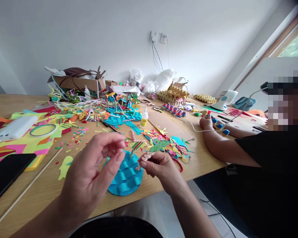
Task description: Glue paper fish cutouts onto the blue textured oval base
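My left hand (93,172) is raised over the left edge of a round blue paper piece (126,178) with curled strips. Its thumb and fingertips come close together, and a tiny pink bit shows at the fingertips. My right hand (159,168) pinches a pale twisted strip (147,156) above the right side of the blue piece. A green spotted paper shape (160,145) shows just beyond those fingers, apparently joined to the strip. Behind the blue piece's top edge stands a striped paper fish (137,145) on a twisted stem.
A glue bottle (144,119) stands behind paper scraps (173,147). Red scissors (178,164) lie right of my right hand. On the left are a phone (11,173), a wooden stick (27,188) and tape (42,130). Another person's arm (213,142) reaches across the right side.
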Motion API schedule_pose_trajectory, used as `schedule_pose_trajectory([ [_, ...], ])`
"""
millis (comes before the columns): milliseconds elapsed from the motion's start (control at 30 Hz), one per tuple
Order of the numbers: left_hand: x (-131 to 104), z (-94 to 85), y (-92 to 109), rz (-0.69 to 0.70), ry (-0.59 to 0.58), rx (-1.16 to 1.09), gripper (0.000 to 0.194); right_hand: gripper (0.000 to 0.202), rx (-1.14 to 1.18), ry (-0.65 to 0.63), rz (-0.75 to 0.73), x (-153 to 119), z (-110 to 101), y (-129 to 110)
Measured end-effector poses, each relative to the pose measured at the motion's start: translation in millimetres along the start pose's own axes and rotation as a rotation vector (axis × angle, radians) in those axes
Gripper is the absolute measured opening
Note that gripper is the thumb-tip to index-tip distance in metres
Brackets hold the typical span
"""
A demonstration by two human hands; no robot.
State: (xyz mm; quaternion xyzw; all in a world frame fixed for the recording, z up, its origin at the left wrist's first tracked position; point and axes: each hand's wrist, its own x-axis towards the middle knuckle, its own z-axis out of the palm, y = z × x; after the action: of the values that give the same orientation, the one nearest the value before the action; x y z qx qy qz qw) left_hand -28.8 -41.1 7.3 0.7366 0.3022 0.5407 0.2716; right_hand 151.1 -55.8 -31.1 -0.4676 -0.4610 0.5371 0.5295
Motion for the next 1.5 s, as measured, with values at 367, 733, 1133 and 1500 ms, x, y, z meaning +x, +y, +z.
schedule_pose_trajectory([
  [367,-36,48.5,-48,-0.464,-0.254,-0.203,0.014,0.026,-0.049,-0.013,-0.042,-6,4,5],
  [733,-75,51.9,-64,-0.437,-0.324,-0.193,0.015,0.007,-0.406,0.022,-0.044,-33,-8,29],
  [1133,-91,15.7,-78,0.208,-0.230,0.407,0.022,0.007,-0.461,0.130,-0.137,15,-9,60],
  [1500,-95,15.7,-84,0.317,-0.277,0.510,0.026,0.010,-0.525,0.146,-0.051,22,1,63],
])
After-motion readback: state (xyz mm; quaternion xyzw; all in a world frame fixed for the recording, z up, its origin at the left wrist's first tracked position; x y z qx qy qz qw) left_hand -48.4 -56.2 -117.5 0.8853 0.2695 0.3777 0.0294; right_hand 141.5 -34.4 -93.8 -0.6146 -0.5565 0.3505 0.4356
